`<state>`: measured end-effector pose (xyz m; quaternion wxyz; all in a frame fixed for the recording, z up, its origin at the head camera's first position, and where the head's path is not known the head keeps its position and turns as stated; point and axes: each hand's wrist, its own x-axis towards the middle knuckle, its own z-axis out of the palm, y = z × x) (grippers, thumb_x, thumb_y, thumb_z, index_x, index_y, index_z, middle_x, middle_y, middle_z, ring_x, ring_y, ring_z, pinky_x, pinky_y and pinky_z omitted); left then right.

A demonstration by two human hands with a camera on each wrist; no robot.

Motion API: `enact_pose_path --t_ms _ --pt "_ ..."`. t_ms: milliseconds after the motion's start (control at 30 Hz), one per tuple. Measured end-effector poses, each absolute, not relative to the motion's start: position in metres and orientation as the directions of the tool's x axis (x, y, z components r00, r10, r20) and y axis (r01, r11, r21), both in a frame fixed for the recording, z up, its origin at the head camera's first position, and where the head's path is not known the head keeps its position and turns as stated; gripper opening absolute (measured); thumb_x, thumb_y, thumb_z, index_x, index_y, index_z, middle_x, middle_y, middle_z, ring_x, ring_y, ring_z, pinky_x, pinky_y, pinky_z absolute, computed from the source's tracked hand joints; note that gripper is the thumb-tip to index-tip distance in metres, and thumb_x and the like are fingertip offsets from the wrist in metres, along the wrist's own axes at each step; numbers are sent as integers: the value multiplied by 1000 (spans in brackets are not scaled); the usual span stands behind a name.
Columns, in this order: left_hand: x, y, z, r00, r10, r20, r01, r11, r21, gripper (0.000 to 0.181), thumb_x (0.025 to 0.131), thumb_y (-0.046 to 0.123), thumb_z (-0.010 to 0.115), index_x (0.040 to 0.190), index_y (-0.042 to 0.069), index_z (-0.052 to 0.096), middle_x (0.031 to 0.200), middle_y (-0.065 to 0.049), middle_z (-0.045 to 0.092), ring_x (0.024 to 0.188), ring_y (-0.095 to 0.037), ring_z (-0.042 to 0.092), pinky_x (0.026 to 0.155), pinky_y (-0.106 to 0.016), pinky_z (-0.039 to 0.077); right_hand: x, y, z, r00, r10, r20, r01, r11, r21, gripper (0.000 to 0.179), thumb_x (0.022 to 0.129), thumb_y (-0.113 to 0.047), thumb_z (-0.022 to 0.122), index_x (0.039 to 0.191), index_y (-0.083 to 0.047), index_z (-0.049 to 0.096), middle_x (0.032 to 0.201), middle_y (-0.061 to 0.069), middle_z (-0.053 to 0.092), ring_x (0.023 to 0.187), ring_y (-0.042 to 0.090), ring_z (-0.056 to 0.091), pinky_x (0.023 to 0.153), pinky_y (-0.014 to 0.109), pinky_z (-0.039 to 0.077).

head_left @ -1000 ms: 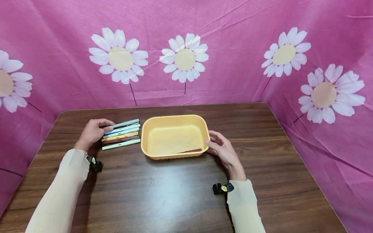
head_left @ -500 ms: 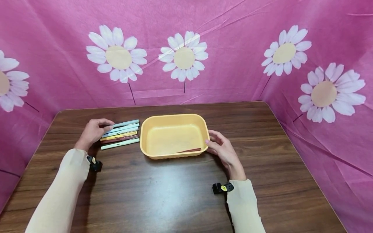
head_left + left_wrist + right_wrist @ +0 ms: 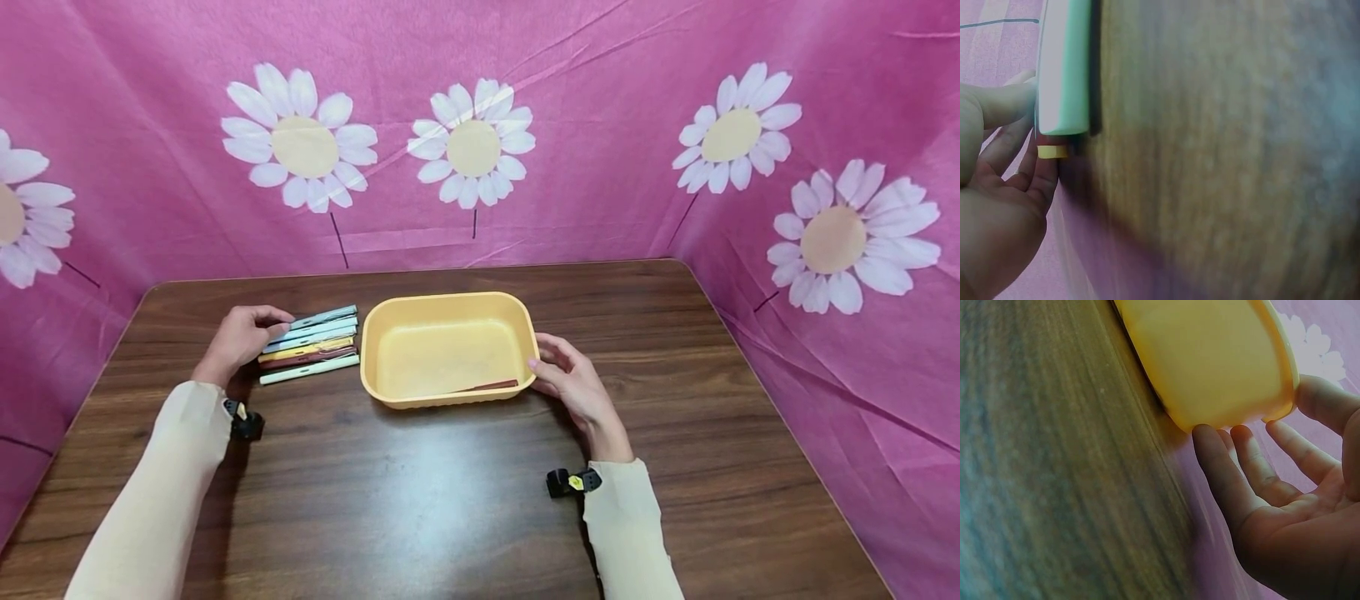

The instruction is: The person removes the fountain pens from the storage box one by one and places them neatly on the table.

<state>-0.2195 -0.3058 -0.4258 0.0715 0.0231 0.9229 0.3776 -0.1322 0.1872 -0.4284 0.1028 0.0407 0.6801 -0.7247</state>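
In the head view, my left hand [image 3: 238,340] is at the left end of a row of pens, with thumb and forefinger pinching the farthest one, a grey-blue pen [image 3: 326,317]. Nearer lie light blue pens, a yellow pen [image 3: 324,347], a dark red pen [image 3: 294,362] and a pale green pen [image 3: 309,370]. The pale green pen [image 3: 1065,75] hides much of the row in the left wrist view. My right hand [image 3: 576,390] holds the right end of a yellow plastic basin [image 3: 450,307], thumb at its rim, fingertips against its outer wall [image 3: 1210,369].
A dark red pen-like stick [image 3: 491,386] lies inside the basin along its near wall. Both stand on a brown wood-grain table [image 3: 420,500]. A pink cloth [image 3: 585,150] printed with white flowers hangs behind and at the sides.
The head view has shifted very slightly. Both hands, the pens and the basin otherwise stay where they were.
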Motion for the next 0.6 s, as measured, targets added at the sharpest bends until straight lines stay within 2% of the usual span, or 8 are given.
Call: enact_pose_path --t_ms 200,467,600 --pt "-219 -305 -426 -992 93 -90 0 696 718 29 104 20 60 120 -3 70 120 -25 65 100 -30 56 77 -30 46 -132 188 -429 -976 -94 -194 200 -58 -978 51 99 -2 64 146 2 46 137 29 51 105 22 65 87 35 57" --pt "-216 -306 -422 -994 75 -80 -8 675 738 33 105 24 58 122 -2 68 125 -26 63 110 -35 56 88 -43 45 -134 187 -428 -976 -97 -195 200 -49 -979 50 99 -4 64 146 0 48 138 28 53 108 26 64 87 35 57" --pt "-210 -305 -423 -997 53 -52 -3 673 739 34 104 26 58 123 -1 68 125 -26 62 109 -33 56 86 -42 44 -133 187 -427 -976 -91 -199 204 -48 -978 50 99 -4 64 146 0 48 138 29 52 106 24 65 86 35 58"
